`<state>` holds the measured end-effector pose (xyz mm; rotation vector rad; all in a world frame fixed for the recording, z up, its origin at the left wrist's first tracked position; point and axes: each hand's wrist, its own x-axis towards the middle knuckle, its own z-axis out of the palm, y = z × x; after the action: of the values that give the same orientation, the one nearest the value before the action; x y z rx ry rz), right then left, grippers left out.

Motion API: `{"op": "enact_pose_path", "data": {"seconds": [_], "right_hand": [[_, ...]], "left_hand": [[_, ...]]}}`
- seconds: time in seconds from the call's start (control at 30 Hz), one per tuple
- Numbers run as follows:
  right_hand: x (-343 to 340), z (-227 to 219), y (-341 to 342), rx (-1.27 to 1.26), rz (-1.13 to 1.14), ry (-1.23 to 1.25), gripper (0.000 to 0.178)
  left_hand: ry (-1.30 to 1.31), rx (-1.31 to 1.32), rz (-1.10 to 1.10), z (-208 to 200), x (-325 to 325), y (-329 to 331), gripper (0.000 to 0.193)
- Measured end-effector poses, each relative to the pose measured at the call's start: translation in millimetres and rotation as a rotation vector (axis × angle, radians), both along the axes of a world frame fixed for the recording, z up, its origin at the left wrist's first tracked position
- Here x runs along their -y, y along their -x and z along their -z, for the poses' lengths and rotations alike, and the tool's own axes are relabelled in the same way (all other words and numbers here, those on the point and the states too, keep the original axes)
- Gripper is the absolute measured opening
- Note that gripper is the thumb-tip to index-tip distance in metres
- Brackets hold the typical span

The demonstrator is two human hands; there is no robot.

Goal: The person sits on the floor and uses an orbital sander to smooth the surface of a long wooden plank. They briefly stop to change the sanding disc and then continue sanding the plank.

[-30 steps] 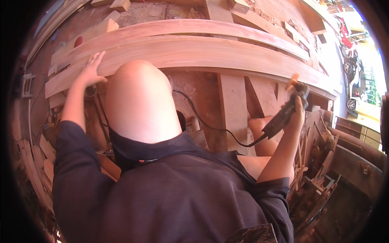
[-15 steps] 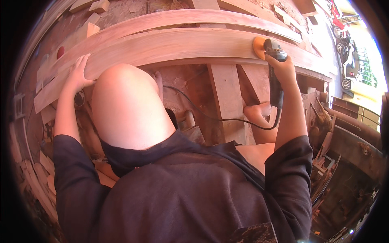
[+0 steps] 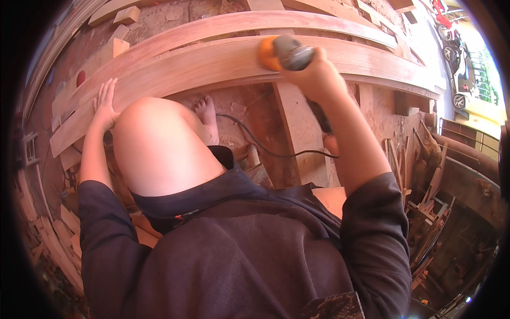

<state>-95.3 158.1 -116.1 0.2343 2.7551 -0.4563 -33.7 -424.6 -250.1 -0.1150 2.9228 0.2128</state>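
A long reddish wooden plank [image 3: 212, 61] lies across in front of me. On its upper face, right of the middle, rests the orange disc [image 3: 269, 53] of an angle grinder [image 3: 294, 53], blurred by motion. My right hand [image 3: 320, 77] is wrapped round the grinder's body; the hand and forearm hide most of its handle. Out from under that forearm a black cord [image 3: 276, 154] runs left across the floor. At the plank's left end my left hand [image 3: 106, 103] lies with fingers stretched out on the wood, beside my raised knee. It holds nothing.
A second long plank [image 3: 265, 20] lies just beyond. Crosswise timbers, such as a beam [image 3: 300, 127], sit beneath. My bare foot [image 3: 206, 110] is close to the plank's near edge. Wood scraps [image 3: 61, 239] lie at the left; a toy-like vehicle [image 3: 461, 80] stands at the far right.
My right hand has swept the angle grinder leftward along the plank, from near its right end toward the middle. My left hand stays at the plank's left end.
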Motion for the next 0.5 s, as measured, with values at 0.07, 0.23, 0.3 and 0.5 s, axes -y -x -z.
{"op": "enact_pose_path", "data": {"seconds": [0.07,0.23,0.3,0.5], "right_hand": [[-40.7,9.6,9.1,-0.097,0.046,0.027,0.099],[-136.5,21.5,36.0,-0.216,0.279,-0.039,0.089],[-184.3,31.0,43.5,-0.205,0.36,0.046,0.065],[-131.2,20.9,32.1,-0.269,0.341,0.094,0.075]], "left_hand": [[0.005,-0.015,0.008,3.3,1.8,0.1,0.132],[0.005,-0.05,0.029,12.5,10.3,-1.3,0.132],[-0.006,-0.073,0.048,17.4,8.6,1.9,0.133],[0.001,-0.105,0.078,24.7,21.5,-1.8,0.133]]}}
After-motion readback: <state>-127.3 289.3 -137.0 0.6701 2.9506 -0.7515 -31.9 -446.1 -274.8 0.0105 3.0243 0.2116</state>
